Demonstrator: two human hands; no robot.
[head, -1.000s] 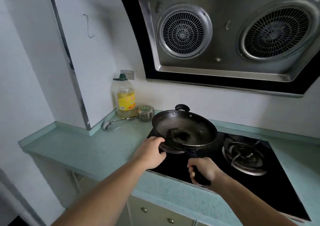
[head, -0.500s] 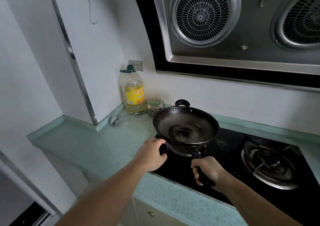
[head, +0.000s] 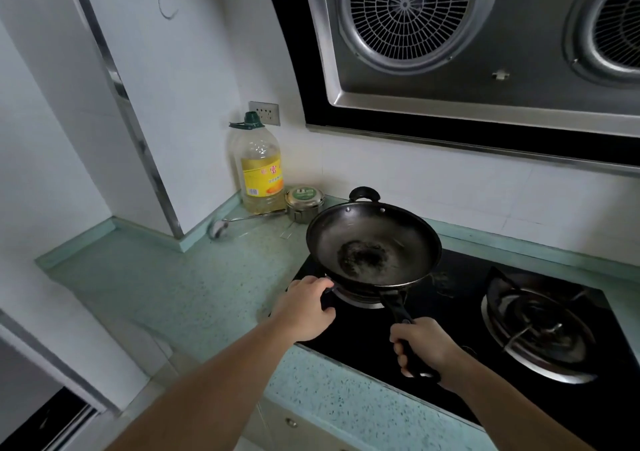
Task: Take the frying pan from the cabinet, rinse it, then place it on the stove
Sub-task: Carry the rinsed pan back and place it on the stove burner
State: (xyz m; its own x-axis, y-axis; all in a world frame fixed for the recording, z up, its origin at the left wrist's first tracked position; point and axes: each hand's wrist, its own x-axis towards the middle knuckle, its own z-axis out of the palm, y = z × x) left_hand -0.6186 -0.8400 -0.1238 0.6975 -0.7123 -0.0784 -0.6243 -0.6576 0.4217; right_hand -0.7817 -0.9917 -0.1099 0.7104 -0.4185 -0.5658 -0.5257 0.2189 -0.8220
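frying pan is lower and more level than a second ago: then it was held tilted above the left burner, now its base sits down over the burner ring on the stove; actual contact is hidden under the pan body

dark burnt patch in the bowl centre, faint sheen around it

right hand wrapped tight round the long black handle, same hold as in the earlier views

left hand at the pan's near-left edge, fingers curled in toward its underside; cannot tell whether they grip anything or only steady it

right burner carries nothing

oil bottle and small tin stand on the surface behind, apart from the pan

judgement: placement is at its last step; what remains is checking the pan rests stable, then letting go with both hands
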